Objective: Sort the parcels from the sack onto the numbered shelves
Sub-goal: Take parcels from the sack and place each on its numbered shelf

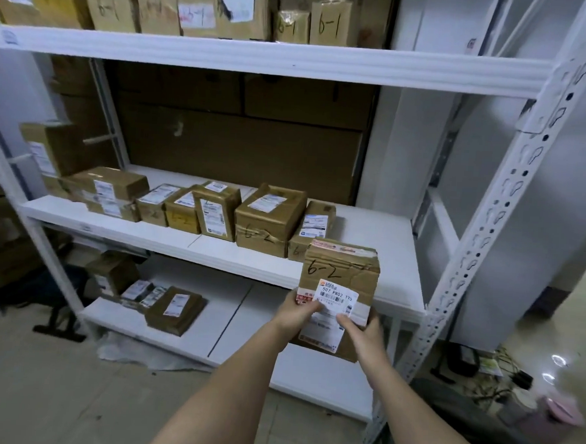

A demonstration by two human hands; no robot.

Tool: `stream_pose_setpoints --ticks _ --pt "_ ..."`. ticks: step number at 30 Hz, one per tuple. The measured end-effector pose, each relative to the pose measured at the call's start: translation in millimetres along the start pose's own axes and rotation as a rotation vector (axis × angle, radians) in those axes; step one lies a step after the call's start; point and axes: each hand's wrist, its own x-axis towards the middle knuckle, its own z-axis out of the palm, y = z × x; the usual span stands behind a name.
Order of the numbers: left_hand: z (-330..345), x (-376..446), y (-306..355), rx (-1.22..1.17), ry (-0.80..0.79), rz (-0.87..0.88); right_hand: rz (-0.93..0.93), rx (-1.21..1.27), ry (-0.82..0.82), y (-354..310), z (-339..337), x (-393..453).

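A brown cardboard parcel (339, 285) with "6-2" handwritten in black and a white barcode label is being held up in the air in front of the white metal middle shelf (378, 260), just off its front edge near the right end. Its long axis is running from the hands up and away toward the shelf, with the marked end farthest from the person. The left hand (297, 312) is gripping the parcel's near left corner, thumb curled over the label; the right hand (360, 330) is gripping the near right edge, fingers wrapped round the side. Both hands sit at the near end, about equally close.

Along the shelf's front edge, a row of brown taped boxes (268, 220) also marked "6-2" is standing, ending just left of the parcel. Bare shelf lies behind and to the right, likely the spot to push forward into.
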Motion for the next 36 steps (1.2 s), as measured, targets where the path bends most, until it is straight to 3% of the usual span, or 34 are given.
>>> stream_pose_setpoints --ticks 16,25,32,36 --pt "20 121 23 0.068 -0.049 0.16 -0.108 -0.123 0.038 7 -10 127" --pt "35 168 21 0.253 0.03 0.062 -0.09 -0.196 0.091 15 -18 166" --pt "35 190 23 0.118 0.037 0.086 -0.096 -0.21 0.115 15 -14 185" --pt "27 203 24 0.122 0.051 -0.001 -0.088 -0.209 0.13 15 -8 200"
